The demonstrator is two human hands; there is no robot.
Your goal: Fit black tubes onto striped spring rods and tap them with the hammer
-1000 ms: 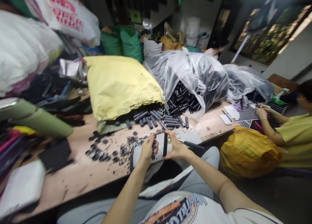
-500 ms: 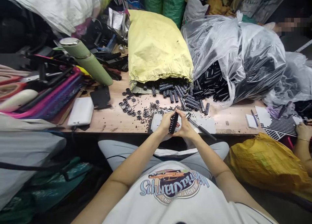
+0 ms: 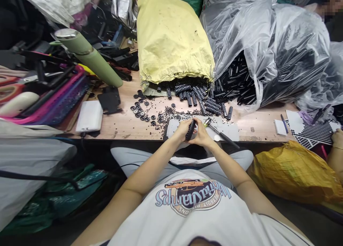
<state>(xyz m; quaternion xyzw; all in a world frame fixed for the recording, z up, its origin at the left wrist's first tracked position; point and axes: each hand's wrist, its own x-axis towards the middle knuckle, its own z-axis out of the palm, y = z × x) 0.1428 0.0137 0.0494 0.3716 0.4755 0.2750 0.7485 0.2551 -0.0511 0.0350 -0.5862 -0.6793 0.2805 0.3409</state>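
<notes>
My left hand [image 3: 183,130] is closed around one side of a black studded tube [image 3: 190,129], held slantwise above the front of the workbench. My right hand [image 3: 202,135] grips the same tube from the other side, thumb and fingers bent around it. Just right of my hands a hammer [image 3: 223,134] with a black handle lies on a pale mat [image 3: 232,130]. Behind the mat, many similar black-and-white studded tubes [image 3: 193,92] spill from a yellow sack [image 3: 174,39]. Small dark beads [image 3: 169,114] and black discs [image 3: 138,110] are scattered left of my hands.
A clear plastic bag [image 3: 297,56] full of black tubes stands at the right rear. A green flask [image 3: 89,56], a white box [image 3: 89,116] and a pink-rimmed basket [image 3: 53,103] occupy the left. Another person's hand [image 3: 338,138] shows at the right edge beside dotted sheets [image 3: 308,131].
The tube has turned in my hands, its rows of studs now less visible. Both hands stay closed on it. The camera view has shifted slightly; the hammer's yellow-green end now shows.
</notes>
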